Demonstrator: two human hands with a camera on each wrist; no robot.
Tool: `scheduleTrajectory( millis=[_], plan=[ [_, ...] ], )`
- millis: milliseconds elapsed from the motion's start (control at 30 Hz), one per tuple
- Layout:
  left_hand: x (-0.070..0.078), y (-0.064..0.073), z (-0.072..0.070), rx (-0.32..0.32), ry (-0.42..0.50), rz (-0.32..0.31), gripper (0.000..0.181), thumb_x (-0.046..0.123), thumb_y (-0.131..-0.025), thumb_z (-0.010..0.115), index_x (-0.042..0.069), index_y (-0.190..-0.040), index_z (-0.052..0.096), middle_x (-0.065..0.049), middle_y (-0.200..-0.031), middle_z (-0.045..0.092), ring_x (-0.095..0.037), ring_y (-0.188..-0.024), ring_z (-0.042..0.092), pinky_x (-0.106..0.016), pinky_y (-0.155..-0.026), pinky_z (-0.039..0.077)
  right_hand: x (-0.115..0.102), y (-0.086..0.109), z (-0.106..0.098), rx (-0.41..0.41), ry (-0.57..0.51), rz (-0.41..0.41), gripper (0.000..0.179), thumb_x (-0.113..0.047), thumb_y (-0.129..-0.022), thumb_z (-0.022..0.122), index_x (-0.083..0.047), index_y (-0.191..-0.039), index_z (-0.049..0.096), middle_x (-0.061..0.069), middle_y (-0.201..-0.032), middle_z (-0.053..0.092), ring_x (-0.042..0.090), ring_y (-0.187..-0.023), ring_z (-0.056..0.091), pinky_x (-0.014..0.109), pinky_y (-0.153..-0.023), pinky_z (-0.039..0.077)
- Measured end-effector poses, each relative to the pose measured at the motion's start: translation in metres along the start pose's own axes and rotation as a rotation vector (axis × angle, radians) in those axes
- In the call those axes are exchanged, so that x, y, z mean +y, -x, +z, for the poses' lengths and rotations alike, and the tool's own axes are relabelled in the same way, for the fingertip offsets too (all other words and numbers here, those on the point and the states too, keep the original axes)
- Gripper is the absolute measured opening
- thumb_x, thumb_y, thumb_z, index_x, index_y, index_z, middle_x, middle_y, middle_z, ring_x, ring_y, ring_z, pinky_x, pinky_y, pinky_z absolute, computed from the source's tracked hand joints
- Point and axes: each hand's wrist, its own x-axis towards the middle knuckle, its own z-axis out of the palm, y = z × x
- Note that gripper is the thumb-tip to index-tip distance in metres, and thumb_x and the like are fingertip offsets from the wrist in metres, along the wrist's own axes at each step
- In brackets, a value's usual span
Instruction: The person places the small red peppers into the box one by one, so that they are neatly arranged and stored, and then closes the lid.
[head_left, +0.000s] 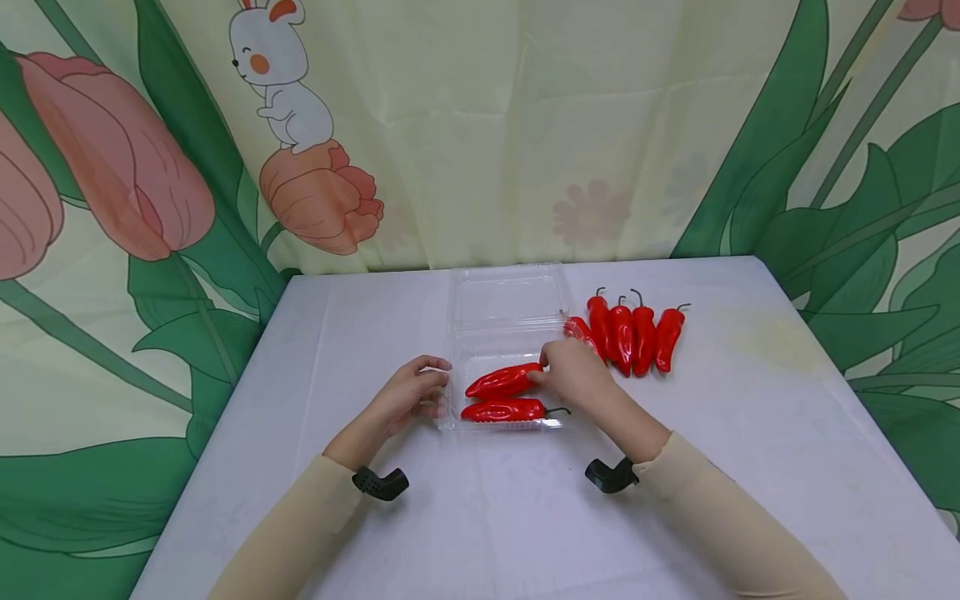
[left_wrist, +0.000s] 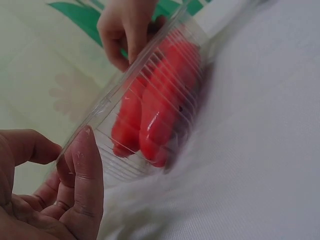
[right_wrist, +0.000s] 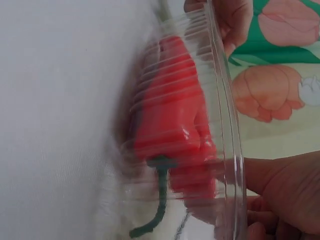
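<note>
An open clear plastic clamshell container lies with its hinged lid folded back toward the curtain. Two glossy red chili peppers lie crosswise in its tray: a front pepper with a dark green stem pointing right, and a rear pepper. My right hand reaches over the tray's right side and pinches the rear pepper at its stem end, hiding the stem. At the left wall, my left hand holds the tray's rim between thumb and fingers.
Several more red peppers stand in a loose row right of the container, stems away from me; the leftmost is partly behind my right hand. White cloth covers the table. A printed curtain hangs along its back edge.
</note>
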Motion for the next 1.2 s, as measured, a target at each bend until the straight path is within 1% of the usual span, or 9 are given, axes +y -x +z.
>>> scheduleTrajectory(
  millis=[167,333,500,633,733,833,933,1033,1200],
  plan=[
    [-0.0004,0.0000,-0.0008,0.003,-0.010,0.002,0.037,0.019,-0.101,0.061,0.009,-0.136,0.052,-0.011,-0.108,0.060,-0.016,-0.070,0.060,-0.022,-0.063,0.058,-0.0046,0.0009,0.0045,-0.022,0.004,-0.004,0.031,-0.031,-0.084,0.085,-0.007,-0.099,0.072,0.005,-0.079,0.071,0.019,-0.068,0.061,0.024,-0.057,0.053],
    [0.0007,0.0004,-0.0007,0.000,-0.006,0.001,0.037,0.019,-0.101,0.061,0.008,-0.135,0.052,-0.011,-0.107,0.060,-0.016,-0.071,0.060,-0.022,-0.062,0.058,-0.0056,0.0021,0.0056,-0.047,0.006,-0.015,0.032,-0.034,-0.085,0.083,-0.008,-0.098,0.070,0.002,-0.072,0.067,0.019,-0.064,0.060,0.025,-0.055,0.051],
    [0.0019,-0.0001,-0.0009,-0.005,-0.002,-0.002,0.036,0.019,-0.102,0.060,0.008,-0.135,0.051,-0.010,-0.106,0.060,-0.016,-0.071,0.059,-0.022,-0.062,0.058,-0.0036,0.0022,0.0054,-0.033,-0.004,-0.014,0.034,-0.035,-0.087,0.080,-0.007,-0.101,0.069,0.001,-0.068,0.064,0.019,-0.060,0.057,0.024,-0.052,0.048],
    [0.0017,-0.0007,-0.0012,-0.008,-0.004,-0.002,0.036,0.018,-0.102,0.060,0.008,-0.135,0.051,-0.010,-0.105,0.059,-0.016,-0.071,0.059,-0.022,-0.061,0.058,-0.0024,0.0004,0.0052,-0.013,-0.008,-0.032,0.034,-0.035,-0.089,0.079,-0.006,-0.103,0.068,0.002,-0.067,0.063,0.019,-0.058,0.056,0.024,-0.051,0.047],
    [0.0014,-0.0010,-0.0013,-0.009,-0.007,-0.002,0.035,0.018,-0.102,0.060,0.008,-0.135,0.052,-0.010,-0.106,0.059,-0.016,-0.072,0.059,-0.022,-0.061,0.058,-0.0025,-0.0018,0.0049,0.018,0.001,-0.070,0.033,-0.033,-0.090,0.078,-0.005,-0.105,0.070,0.004,-0.075,0.067,0.019,-0.062,0.058,0.026,-0.054,0.052],
    [0.0013,-0.0013,-0.0015,-0.007,-0.010,0.002,0.036,0.018,-0.101,0.060,0.008,-0.135,0.052,-0.010,-0.107,0.059,-0.016,-0.072,0.059,-0.022,-0.062,0.058,-0.0043,-0.0034,0.0051,0.039,0.027,-0.101,0.034,-0.031,-0.088,0.079,-0.007,-0.111,0.072,0.010,-0.095,0.070,0.022,-0.076,0.063,0.031,-0.064,0.060],
    [0.0014,-0.0015,-0.0016,-0.009,-0.010,0.004,0.036,0.018,-0.101,0.061,0.008,-0.135,0.051,-0.011,-0.107,0.060,-0.016,-0.071,0.059,-0.022,-0.062,0.059,-0.0066,-0.0037,0.0065,0.026,0.057,-0.114,0.038,-0.031,-0.086,0.081,-0.009,-0.117,0.073,0.013,-0.113,0.068,0.025,-0.091,0.066,0.037,-0.074,0.063],
    [0.0019,-0.0014,-0.0016,-0.014,-0.005,0.001,0.037,0.018,-0.101,0.061,0.009,-0.135,0.051,-0.011,-0.107,0.059,-0.016,-0.072,0.059,-0.023,-0.062,0.059,-0.0093,-0.0029,0.0077,-0.001,0.059,-0.113,0.040,-0.033,-0.086,0.082,-0.010,-0.118,0.073,0.012,-0.114,0.071,0.025,-0.092,0.067,0.037,-0.075,0.063],
    [0.0023,-0.0006,-0.0010,-0.011,-0.001,-0.006,0.037,0.018,-0.100,0.061,0.009,-0.135,0.052,-0.010,-0.106,0.059,-0.016,-0.071,0.059,-0.022,-0.062,0.058,-0.0105,-0.0019,0.0097,-0.023,0.032,-0.117,0.040,-0.034,-0.087,0.081,-0.008,-0.116,0.073,0.009,-0.106,0.076,0.019,-0.081,0.067,0.028,-0.066,0.060]
  ],
)
